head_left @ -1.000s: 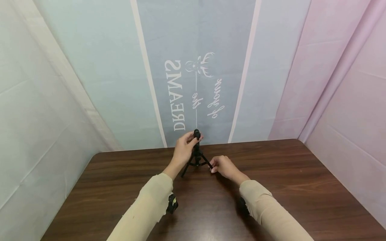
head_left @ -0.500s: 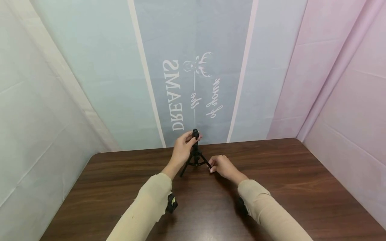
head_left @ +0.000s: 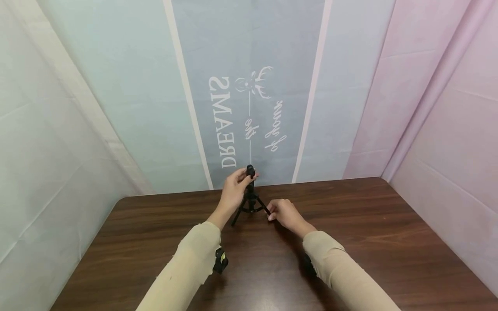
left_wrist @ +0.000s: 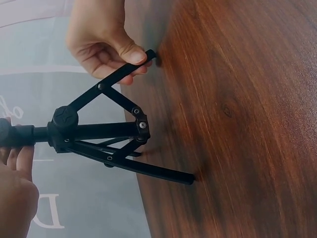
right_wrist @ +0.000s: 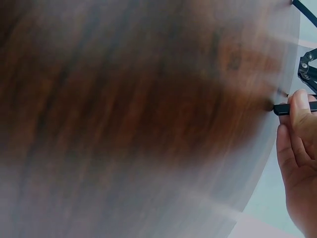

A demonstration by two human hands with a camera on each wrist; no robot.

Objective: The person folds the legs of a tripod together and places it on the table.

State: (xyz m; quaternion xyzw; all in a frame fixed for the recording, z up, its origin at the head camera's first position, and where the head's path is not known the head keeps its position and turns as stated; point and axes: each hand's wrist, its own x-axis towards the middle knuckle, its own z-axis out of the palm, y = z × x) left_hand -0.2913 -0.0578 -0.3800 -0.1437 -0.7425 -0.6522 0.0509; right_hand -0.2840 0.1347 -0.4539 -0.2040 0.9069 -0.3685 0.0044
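Note:
A small black tripod [head_left: 251, 199] stands near the table's far edge with its legs spread. My left hand [head_left: 233, 188] grips its upper part, thumb toward me and fingers behind. Low on the right side, my right hand [head_left: 285, 214] pinches the end of one leg between thumb and fingers. In the left wrist view the tripod [left_wrist: 104, 131] shows its centre column, hinged braces and round knob, with the right hand [left_wrist: 101, 42] on one leg. The right wrist view catches the right hand [right_wrist: 299, 163] holding the leg tip [right_wrist: 282, 109] close to the tabletop.
The dark wood-grain table [head_left: 256, 276] spreads out in front of me. A pale printed cloth backdrop [head_left: 253, 52] hangs right behind its far edge. Light cloth walls stand at left and right. A black strapped device [head_left: 220, 261] sits under the left forearm.
Both hands keep their hold on the tripod, which stays in the same pose. The whole scene has shifted slightly left in the head view.

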